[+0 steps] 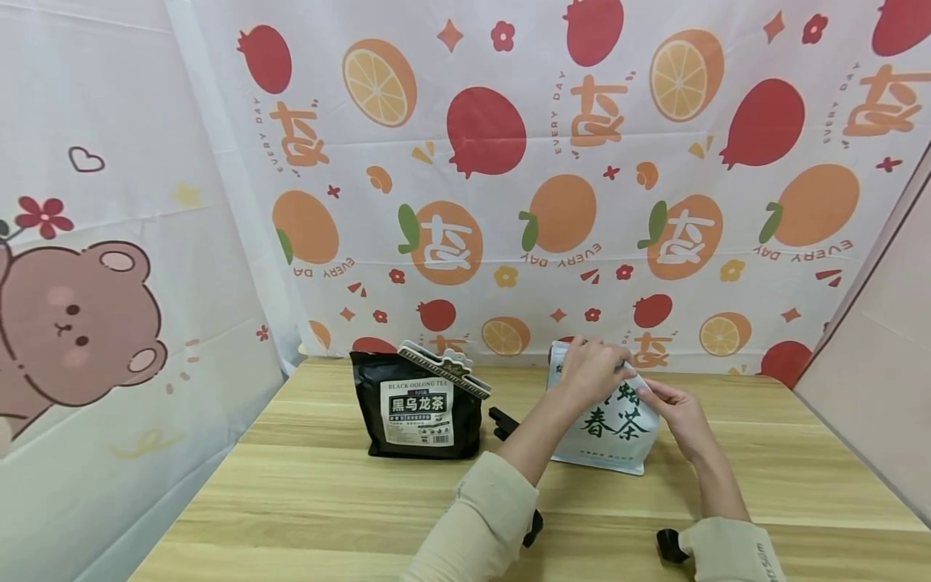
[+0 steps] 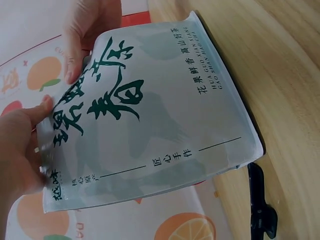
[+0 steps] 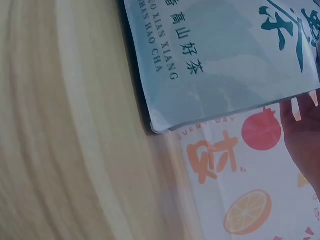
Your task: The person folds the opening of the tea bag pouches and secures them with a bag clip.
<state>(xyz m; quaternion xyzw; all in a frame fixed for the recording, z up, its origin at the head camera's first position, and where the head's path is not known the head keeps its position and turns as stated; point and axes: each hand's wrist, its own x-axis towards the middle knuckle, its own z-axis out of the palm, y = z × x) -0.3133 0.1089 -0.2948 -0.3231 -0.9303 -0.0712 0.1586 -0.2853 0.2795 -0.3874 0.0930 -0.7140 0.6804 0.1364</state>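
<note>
A pale blue-white tea pouch (image 1: 607,453) with green characters stands upright on the table, its upper part between both hands. My left hand (image 1: 592,372) grips its top edge; in the left wrist view, the thumb of that left hand (image 2: 22,147) lies on the printed front and the other fingers go behind. At the right upper side, my right hand (image 1: 680,412) pinches the pouch's edge. The right wrist view shows the right hand (image 3: 302,130) at the pouch's (image 3: 220,65) edge, mostly cut off by the frame. The pouch's top bends under the fingers.
Left of the pouch stands a black oolong tea bag (image 1: 371,404) with a wide decorated clip (image 1: 444,368) across its top. A slim black object (image 1: 502,422) lies between the bags, partly behind my left forearm. A fruit-print cloth (image 1: 487,234) hangs behind the wooden table (image 1: 305,485).
</note>
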